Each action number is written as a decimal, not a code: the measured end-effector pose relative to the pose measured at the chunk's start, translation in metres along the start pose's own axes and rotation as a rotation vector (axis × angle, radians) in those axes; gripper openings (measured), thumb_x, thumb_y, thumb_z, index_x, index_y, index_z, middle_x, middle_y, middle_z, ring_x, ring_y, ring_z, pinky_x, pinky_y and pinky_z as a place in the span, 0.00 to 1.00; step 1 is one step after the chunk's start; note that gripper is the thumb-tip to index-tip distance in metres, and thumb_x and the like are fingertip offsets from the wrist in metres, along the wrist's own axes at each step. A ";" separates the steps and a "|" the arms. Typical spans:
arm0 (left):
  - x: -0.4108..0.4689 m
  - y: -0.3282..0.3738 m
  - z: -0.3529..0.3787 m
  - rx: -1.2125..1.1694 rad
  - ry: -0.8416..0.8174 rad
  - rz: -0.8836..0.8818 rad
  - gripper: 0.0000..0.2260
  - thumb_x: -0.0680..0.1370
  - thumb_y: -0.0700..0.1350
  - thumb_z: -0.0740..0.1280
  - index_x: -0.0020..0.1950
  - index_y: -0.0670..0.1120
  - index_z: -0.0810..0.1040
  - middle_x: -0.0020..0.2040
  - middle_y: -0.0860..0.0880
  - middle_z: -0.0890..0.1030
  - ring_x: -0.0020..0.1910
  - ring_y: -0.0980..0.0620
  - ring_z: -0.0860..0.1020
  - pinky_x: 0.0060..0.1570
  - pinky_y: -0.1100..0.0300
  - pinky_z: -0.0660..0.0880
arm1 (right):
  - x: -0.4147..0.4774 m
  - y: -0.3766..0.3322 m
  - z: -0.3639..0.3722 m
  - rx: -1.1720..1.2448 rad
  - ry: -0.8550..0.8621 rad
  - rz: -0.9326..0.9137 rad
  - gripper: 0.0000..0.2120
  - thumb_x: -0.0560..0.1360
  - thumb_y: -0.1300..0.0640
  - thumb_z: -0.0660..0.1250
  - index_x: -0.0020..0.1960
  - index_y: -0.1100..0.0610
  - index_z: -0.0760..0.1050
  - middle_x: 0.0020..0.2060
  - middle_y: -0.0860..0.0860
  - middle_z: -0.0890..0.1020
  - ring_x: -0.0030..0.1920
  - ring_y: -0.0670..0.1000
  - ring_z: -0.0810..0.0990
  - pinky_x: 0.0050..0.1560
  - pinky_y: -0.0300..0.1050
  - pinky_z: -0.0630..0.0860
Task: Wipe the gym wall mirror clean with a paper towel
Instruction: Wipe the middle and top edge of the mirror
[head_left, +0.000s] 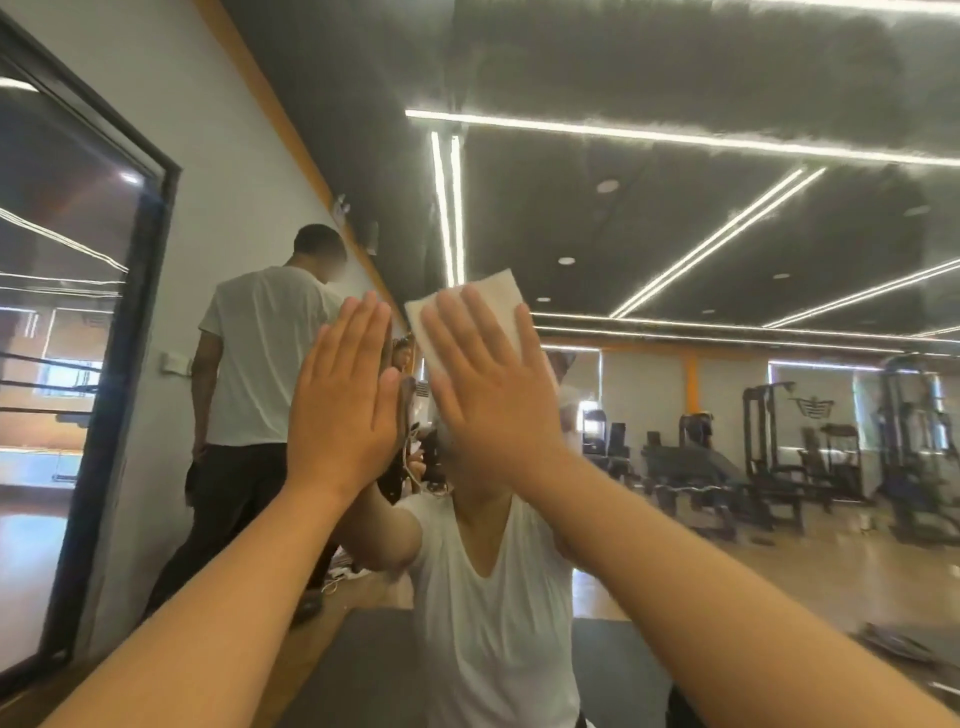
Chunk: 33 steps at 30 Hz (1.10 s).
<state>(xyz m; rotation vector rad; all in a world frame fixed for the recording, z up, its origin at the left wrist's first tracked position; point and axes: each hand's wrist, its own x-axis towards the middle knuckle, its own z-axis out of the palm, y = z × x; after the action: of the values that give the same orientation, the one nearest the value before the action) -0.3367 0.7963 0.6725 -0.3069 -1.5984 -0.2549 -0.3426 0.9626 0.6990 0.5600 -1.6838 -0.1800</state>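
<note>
The wall mirror (701, 234) fills most of the head view and reflects the gym's ceiling lights and machines. My right hand (488, 395) lies flat with straight fingers and presses a white paper towel (485, 306) against the glass at about head height. The towel's upper edge shows above my fingers. My left hand (343, 410) is raised just to the left, its fingers straight and together, its palm against the mirror's left edge. It holds nothing. My own reflection in a white top sits behind both hands.
A person in a white T-shirt and dark trousers (254, 395) stands close by on the left, back turned. A dark-framed window or door (109, 364) is set in the grey left wall. Weight machines (779, 447) show in the reflection.
</note>
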 end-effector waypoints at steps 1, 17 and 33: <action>0.000 0.001 -0.001 -0.004 -0.002 -0.002 0.27 0.83 0.52 0.46 0.81 0.45 0.52 0.81 0.48 0.54 0.81 0.52 0.50 0.78 0.57 0.42 | -0.010 -0.007 0.003 0.024 0.014 0.019 0.28 0.83 0.46 0.42 0.81 0.54 0.51 0.81 0.53 0.52 0.81 0.54 0.47 0.77 0.65 0.47; -0.084 0.080 0.021 -0.074 -0.078 -0.025 0.27 0.84 0.50 0.47 0.81 0.41 0.51 0.82 0.46 0.50 0.81 0.51 0.47 0.79 0.50 0.45 | -0.098 -0.003 0.009 0.036 0.047 0.064 0.29 0.83 0.45 0.50 0.81 0.54 0.55 0.81 0.52 0.55 0.81 0.52 0.50 0.79 0.60 0.48; -0.086 0.083 0.025 0.135 -0.121 0.030 0.31 0.83 0.57 0.49 0.82 0.42 0.50 0.82 0.45 0.51 0.81 0.50 0.46 0.79 0.52 0.42 | -0.186 0.212 -0.054 -0.119 0.002 0.440 0.31 0.83 0.44 0.45 0.82 0.54 0.48 0.81 0.52 0.50 0.81 0.50 0.44 0.79 0.58 0.42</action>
<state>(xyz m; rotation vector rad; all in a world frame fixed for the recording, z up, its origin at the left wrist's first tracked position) -0.3283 0.8789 0.5829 -0.2458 -1.7200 -0.1066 -0.3290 1.2421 0.6345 0.0929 -1.7391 0.0400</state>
